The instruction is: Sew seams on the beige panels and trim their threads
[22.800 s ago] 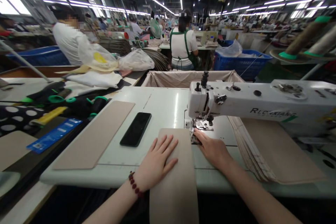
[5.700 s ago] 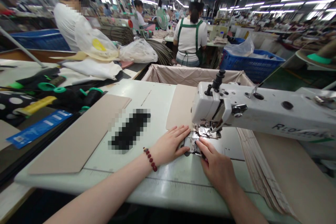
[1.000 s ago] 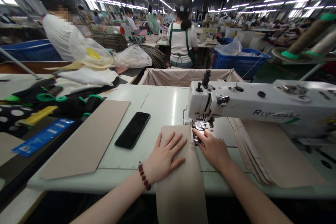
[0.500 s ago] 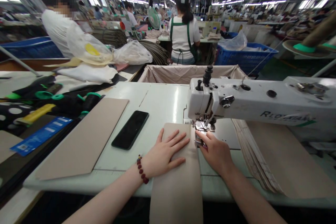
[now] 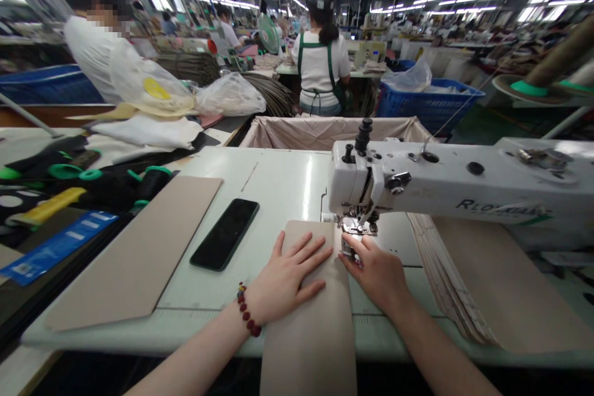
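Beige strip [image 5: 309, 322] lies under the left hand [image 5: 290, 275], fingers spread flat; right hand [image 5: 375, 278] has fingers together beside the presser foot [image 5: 355, 227], any grip unclear.

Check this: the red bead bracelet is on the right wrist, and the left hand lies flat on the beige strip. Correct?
No: the red bead bracelet is on the left wrist, not the right, as the head view shows. The left hand does lie flat on the beige strip.

Left hand [image 5: 291, 275] pressed flat, fingers spread — right hand [image 5: 374, 275] angled inward, fingers bunched, wrist low.
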`<state>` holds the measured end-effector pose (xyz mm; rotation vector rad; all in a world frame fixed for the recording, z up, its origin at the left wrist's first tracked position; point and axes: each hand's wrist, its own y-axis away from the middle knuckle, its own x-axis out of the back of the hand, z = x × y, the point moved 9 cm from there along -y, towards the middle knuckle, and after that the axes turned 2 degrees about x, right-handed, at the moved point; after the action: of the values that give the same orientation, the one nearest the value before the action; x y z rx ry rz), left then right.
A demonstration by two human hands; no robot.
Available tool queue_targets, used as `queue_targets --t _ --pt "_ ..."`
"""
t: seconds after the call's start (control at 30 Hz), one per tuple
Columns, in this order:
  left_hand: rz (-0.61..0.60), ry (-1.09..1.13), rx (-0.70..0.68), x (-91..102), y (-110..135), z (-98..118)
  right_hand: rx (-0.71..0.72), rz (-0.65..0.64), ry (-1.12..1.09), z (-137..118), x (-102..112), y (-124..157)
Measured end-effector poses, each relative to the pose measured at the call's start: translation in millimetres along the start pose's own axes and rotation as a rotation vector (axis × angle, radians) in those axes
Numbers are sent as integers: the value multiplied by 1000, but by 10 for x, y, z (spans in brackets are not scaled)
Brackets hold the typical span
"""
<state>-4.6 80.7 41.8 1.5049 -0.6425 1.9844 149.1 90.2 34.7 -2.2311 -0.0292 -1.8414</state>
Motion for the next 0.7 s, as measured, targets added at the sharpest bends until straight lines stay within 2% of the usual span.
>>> queue_targets --t 0.33,0.7 --pt "11 32 -23 40 -25 -14 8 6 -16 -3 8 1" --pt "23 102 20 47 -33 -96 4 2 -17 -13 8 4"
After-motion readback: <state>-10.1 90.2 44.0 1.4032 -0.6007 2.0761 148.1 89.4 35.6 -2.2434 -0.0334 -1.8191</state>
